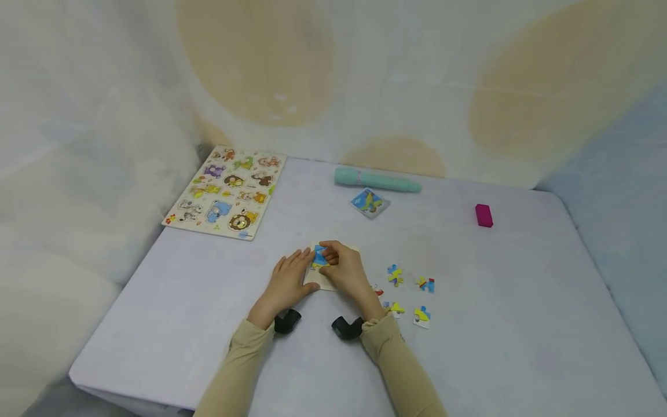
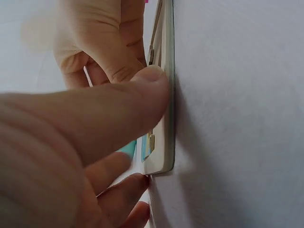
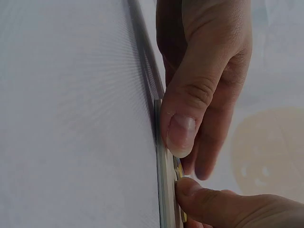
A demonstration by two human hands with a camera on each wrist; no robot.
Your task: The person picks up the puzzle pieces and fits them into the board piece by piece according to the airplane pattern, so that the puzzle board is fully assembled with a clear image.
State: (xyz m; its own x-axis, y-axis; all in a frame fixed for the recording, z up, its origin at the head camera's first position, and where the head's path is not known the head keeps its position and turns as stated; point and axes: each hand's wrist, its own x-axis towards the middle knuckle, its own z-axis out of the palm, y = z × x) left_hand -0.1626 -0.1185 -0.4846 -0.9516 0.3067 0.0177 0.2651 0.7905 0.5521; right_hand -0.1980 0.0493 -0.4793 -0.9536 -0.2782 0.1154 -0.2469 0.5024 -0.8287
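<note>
Clock directions being read from the small board's centre, head view.

Small board [image 1: 333, 282]: lying flat on the tabletop [image 1: 500, 301], directly before the person. We are judging that it is sitting there so both hands are reaching it easily.

Left hand [image 1: 288, 282]: resting at eight to nine o'clock, fingers spread, thumb extending along the near edge. Its grip is pinching nothing; in the left wrist view the thumb is touching the board's edge. We are reading this as a brace against sliding.

Right hand [image 1: 346, 267]: coming in over the board from three o'clock, fingers curling above a blue-and-yellow puzzle section [image 1: 319, 258], which is lying inside the board on its left side. Thumb and fingertips are standing apart; the fingers are hiding what lies between, so we cannot tell whether this grip is pinching a piece or only pressing.

Loose puzzle pieces [image 1: 395, 275] are lying at three to four o'clock, well separated, probably so that each is staying easy to see and pick. Part of that group is hiding behind the right wrist.

Surroundings: picture card [image 1: 370, 202] and teal stick-like object [image 1: 377, 180] are lying at one o'clock, magenta block [image 1: 484, 215] between two and three, animal board [image 1: 221, 233] at ten. These are apparently keeping outside the working area.
</note>
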